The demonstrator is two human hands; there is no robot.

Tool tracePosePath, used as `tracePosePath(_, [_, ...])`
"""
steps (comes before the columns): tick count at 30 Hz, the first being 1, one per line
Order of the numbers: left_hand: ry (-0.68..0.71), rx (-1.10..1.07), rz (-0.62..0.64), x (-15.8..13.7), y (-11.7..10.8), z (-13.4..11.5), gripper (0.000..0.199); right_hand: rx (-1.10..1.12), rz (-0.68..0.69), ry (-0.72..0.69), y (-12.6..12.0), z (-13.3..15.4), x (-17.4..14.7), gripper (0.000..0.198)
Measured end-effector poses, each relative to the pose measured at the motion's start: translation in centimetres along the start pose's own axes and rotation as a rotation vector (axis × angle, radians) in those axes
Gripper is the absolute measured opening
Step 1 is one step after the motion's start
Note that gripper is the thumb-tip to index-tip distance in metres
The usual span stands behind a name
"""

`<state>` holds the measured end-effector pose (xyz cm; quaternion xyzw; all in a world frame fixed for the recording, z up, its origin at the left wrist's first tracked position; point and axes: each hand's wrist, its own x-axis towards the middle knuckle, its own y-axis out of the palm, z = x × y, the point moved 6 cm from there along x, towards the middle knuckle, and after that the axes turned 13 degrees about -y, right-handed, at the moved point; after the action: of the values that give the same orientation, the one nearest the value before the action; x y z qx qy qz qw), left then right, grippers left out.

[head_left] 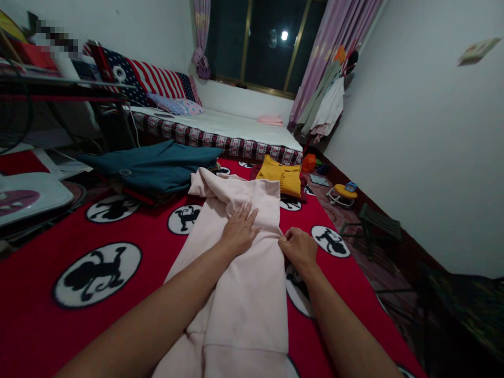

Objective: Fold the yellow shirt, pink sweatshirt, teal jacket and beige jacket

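Blanket [149, 231], red with black figures in white ovals, spreads under everything near. Pink garment [248, 299] lies lengthwise mid-blanket. Left hand [240, 231] flat on it, fingers slightly spread; right hand [300, 249] pinches its right edge. Teal cloth [165, 163] far left, yellow garment [281, 174] far right. Beyond: bed [224, 123], dark window [268, 58]. Stool [380, 221] by right wall [425, 136].

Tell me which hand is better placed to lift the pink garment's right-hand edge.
Probably the right hand: it is curled and appears to pinch that edge of the pink garment, while the left hand lies flat on top.
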<state>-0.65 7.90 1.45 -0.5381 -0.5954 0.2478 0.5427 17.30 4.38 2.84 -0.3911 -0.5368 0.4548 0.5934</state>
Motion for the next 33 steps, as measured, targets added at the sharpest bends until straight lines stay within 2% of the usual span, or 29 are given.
tracePosePath(3, [-0.011,-0.01,-0.018,-0.1,-0.1,-0.1,0.056,-0.017,0.068,0.026,0.2,0.1,0.0,0.017])
tracePosePath(6, [-0.003,-0.016,-0.019,-0.3,-0.1,-0.3,0.057,0.035,0.021,0.019,0.0,0.2,0.7,0.024])
tracePosePath(9, [0.014,-0.023,-0.02,-0.5,0.0,-0.6,0.06,0.157,-0.026,0.05,0.0,0.0,2.6,0.042])
tracePosePath(11, [0.022,-0.029,-0.018,-0.5,0.0,-0.6,0.064,0.211,0.039,0.044,0.6,0.1,4.2,0.047])
tracePosePath(14, [0.021,-0.042,-0.005,-0.5,0.1,-0.4,0.071,0.212,0.128,-0.02,1.4,0.3,6.4,0.035])
tracePosePath(17, [0.005,-0.054,0.004,-0.4,0.2,-0.2,0.074,0.154,0.084,-0.016,1.5,0.0,7.4,0.029])
tracePosePath(20, [-0.014,-0.063,0.0,-0.3,0.4,-0.1,0.066,0.087,0.05,-0.008,1.3,0.4,7.3,0.023])
tracePosePath(22, [-0.027,-0.087,-0.017,-0.2,0.5,0.0,0.06,0.052,-0.002,-0.045,0.5,1.5,7.1,0.023])
tracePosePath(24, [-0.034,-0.153,-0.047,0.1,0.2,0.2,0.051,0.067,-0.123,-0.153,-0.7,3.4,6.7,0.034])
tracePosePath(26, [-0.06,-0.297,-0.113,0.4,-0.5,0.7,0.038,0.183,-0.254,-0.302,-1.6,5.8,6.0,0.047])
tracePosePath(28, [-0.105,-0.49,-0.222,0.6,-1.7,1.7,0.034,0.345,-0.311,-0.385,-1.5,7.8,5.3,0.055])
tracePosePath(30, [-0.151,-0.65,-0.333,0.6,-2.9,2.7,0.037,0.428,-0.274,-0.362,-0.2,9.3,4.8,0.058])
tracePosePath(33, [-0.201,-0.719,-0.426,0.3,-4.4,3.7,0.037,0.326,-0.087,-0.341,2.3,11.1,4.1,0.056])
